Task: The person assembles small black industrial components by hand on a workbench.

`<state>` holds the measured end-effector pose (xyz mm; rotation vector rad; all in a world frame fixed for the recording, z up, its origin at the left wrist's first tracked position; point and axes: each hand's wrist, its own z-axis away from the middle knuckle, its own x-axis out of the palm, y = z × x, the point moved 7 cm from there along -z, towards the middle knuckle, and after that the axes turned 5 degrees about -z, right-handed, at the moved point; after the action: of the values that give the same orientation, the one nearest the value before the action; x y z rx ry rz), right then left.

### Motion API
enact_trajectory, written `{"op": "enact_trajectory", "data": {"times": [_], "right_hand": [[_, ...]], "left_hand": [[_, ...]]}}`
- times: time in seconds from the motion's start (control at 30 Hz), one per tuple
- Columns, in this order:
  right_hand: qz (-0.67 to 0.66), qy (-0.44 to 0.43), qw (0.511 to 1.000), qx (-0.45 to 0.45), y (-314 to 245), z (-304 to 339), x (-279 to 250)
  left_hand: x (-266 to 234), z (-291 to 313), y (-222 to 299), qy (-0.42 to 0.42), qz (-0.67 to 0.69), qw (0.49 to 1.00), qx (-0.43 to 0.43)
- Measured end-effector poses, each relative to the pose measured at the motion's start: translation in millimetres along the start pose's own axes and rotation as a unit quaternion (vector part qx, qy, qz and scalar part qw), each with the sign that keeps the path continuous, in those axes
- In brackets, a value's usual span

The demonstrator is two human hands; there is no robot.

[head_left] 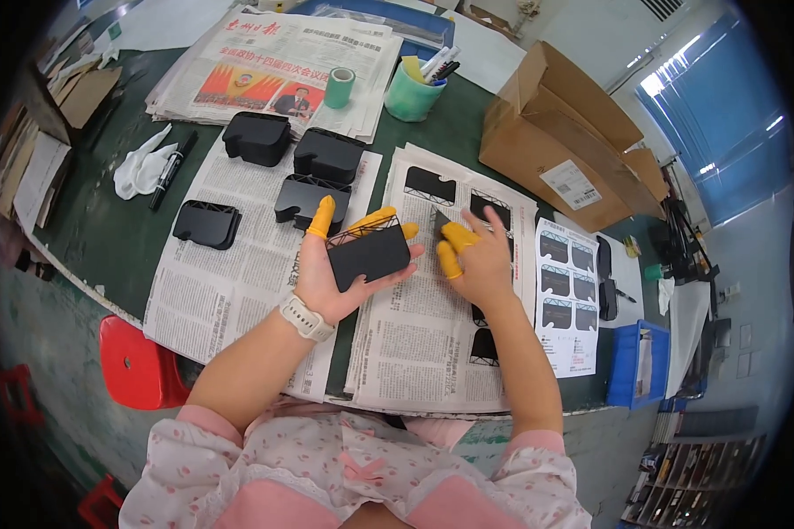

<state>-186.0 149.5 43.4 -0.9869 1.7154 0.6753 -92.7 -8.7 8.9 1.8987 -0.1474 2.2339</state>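
My left hand (322,286) holds a flat black plate (372,256) with a cut-out corner and a lattice strip along its far edge. It rests on the palm, between thumb and fingers. Yellow finger cots cover several of my fingertips. To the right, my right hand (485,269) pinches a small, thin dark-grey pointed piece (438,220) between thumb and finger; its kind cannot be made out. Under that hand, single black plates (430,184) lie on newspaper (406,353), some partly covered. Beyond my left hand stand stacks of similar plates (313,196).
A cardboard box (547,132) stands at the far right, near a pen cup (412,95). Green tape (339,88) sits on a newspaper pile (265,53). A printed sheet (566,304) and blue bin (637,361) are right. A marker (169,176) and white cloth (141,167) lie left.
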Motion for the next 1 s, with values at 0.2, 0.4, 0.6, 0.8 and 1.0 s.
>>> {"op": "enact_trajectory", "data": {"times": [0.2, 0.4, 0.6, 0.8, 1.0], "right_hand": [[-0.476, 0.265, 0.735, 0.403, 37.6, 56.1, -18.6], [-0.556, 0.264, 0.658, 0.434, 13.3, 75.7, -3.5], [-0.596, 0.255, 0.625, 0.435, 8.1, 78.7, 4.0], [-0.615, 0.231, 0.628, 0.417, 5.3, 79.1, 9.1], [-0.636, 0.24, 0.608, 0.409, 5.7, 76.4, 13.8]], "left_hand": [[-20.0, -6.3, -1.1, 0.086, -0.031, 0.996, -0.003], [-13.1, -1.3, -16.2, 0.094, -0.023, 0.993, -0.064], [-11.3, -2.0, -17.0, 0.094, -0.028, 0.993, -0.061], [-21.9, -3.9, -11.1, 0.109, -0.057, 0.992, -0.043], [-23.7, -5.8, -10.4, 0.118, -0.068, 0.99, -0.032]]}}
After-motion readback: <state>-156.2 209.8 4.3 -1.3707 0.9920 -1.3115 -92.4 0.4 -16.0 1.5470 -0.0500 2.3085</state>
